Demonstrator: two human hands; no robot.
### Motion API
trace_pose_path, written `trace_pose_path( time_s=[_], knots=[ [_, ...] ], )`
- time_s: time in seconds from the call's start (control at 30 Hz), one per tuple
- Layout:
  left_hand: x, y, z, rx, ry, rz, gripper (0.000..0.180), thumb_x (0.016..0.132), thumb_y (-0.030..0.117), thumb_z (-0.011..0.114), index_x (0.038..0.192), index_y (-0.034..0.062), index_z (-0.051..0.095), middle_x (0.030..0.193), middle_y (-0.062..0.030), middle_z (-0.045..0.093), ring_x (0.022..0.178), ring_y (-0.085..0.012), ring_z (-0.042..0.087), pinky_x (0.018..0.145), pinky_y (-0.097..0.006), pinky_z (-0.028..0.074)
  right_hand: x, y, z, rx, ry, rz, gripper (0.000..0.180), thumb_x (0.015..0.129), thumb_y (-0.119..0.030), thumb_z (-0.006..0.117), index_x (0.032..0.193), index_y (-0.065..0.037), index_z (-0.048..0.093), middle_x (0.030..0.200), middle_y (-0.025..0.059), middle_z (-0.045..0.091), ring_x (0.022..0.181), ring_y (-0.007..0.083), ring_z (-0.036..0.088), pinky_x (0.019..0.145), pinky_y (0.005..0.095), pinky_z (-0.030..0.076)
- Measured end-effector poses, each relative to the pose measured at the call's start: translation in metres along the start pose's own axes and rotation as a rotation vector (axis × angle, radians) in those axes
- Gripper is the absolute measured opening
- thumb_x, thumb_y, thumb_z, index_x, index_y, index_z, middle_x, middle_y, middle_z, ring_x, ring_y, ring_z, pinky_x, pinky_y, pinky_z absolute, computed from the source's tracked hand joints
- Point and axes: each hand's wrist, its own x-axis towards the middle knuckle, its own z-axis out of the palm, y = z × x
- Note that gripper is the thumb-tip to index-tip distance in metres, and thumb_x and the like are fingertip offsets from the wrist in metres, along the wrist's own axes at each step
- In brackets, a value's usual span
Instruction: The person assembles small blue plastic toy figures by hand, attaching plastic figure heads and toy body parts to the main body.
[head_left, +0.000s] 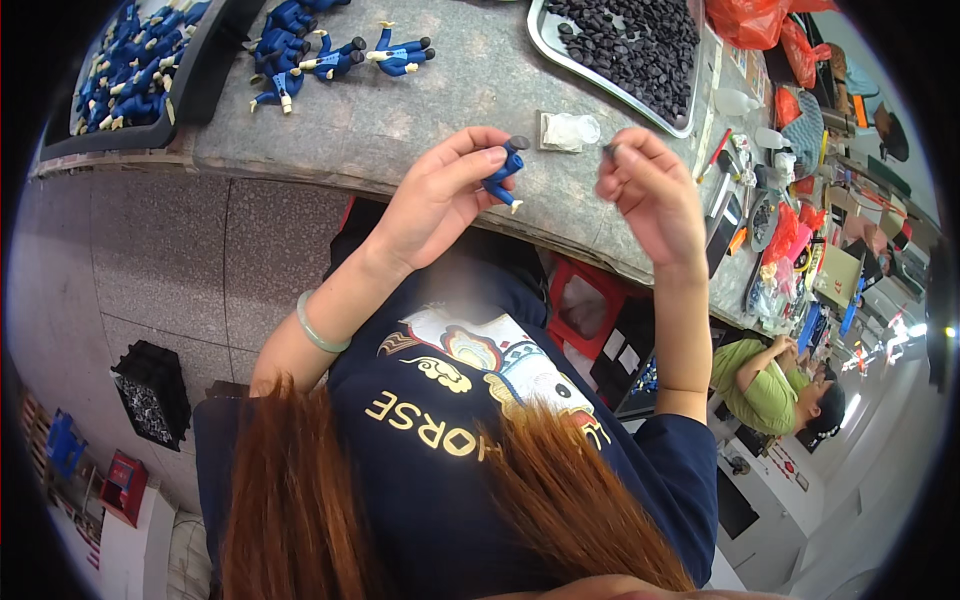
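In my left hand (448, 190) a small blue toy figure (500, 180) is pinched between thumb and fingers, a dark foot at its upper end and a pale hand at its lower end. My right hand (655, 195), raised to the right of it and apart from it, is closed in a pinch on a small dark piece (609, 150), mostly covered by the fingertips. Between the hands, farther back, a small pad with a whitish, clear-looking lump (572, 130) rests on the table. A metal tray (600, 88) beyond it carries a heap of small black pieces (630, 45).
Several blue figures (400, 55) lie at the table's far left, beside a black bin (190, 100) full of more. Red plastic bags (745, 22), bottles (735, 102) and tools crowd the right side. A co-worker in green (755, 385) sits farther right.
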Motion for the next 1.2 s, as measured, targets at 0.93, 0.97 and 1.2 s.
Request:
trace_pose_path(
  time_s=[0.93,0.97,1.2],
  knots=[
    [-0.024,0.016,0.025,0.740,-0.147,0.158,0.023,0.079,0.008,0.056,0.099,-0.0003,0.048,0.092,-0.0046,0.053,0.085,-0.0080,0.051,0.076,-0.021,0.041,-0.014,0.012,0.025,0.063,-0.161,0.252,0.006,0.075,-0.004,0.057,0.075,-0.001,0.052,0.073,0.0083,0.057,0.059,0.0121,0.054,0.056,0.0232,0.045],
    [-0.024,0.016,0.026,0.719,-0.151,0.164,0.022,0.079,0.007,0.056,0.099,-0.0002,0.048,0.092,-0.0044,0.053,0.085,-0.0086,0.051,0.076,-0.021,0.041,-0.015,0.013,0.025,0.066,-0.163,0.253,0.006,0.075,-0.003,0.057,0.076,-0.001,0.052,0.074,0.0083,0.057,0.059,0.0121,0.054,0.056,0.0231,0.045],
    [-0.010,0.028,0.017,1.438,-0.372,1.181,0.029,0.067,0.002,0.063,0.094,0.0063,0.052,0.089,-0.0048,0.054,0.084,-0.0181,0.053,0.073,-0.033,0.041,-0.021,0.012,0.040,-0.109,-0.124,-0.088,0.012,0.076,-0.001,0.056,0.087,0.002,0.053,0.080,0.0077,0.058,0.069,0.0111,0.056,0.063,0.0213,0.045]
  ],
)
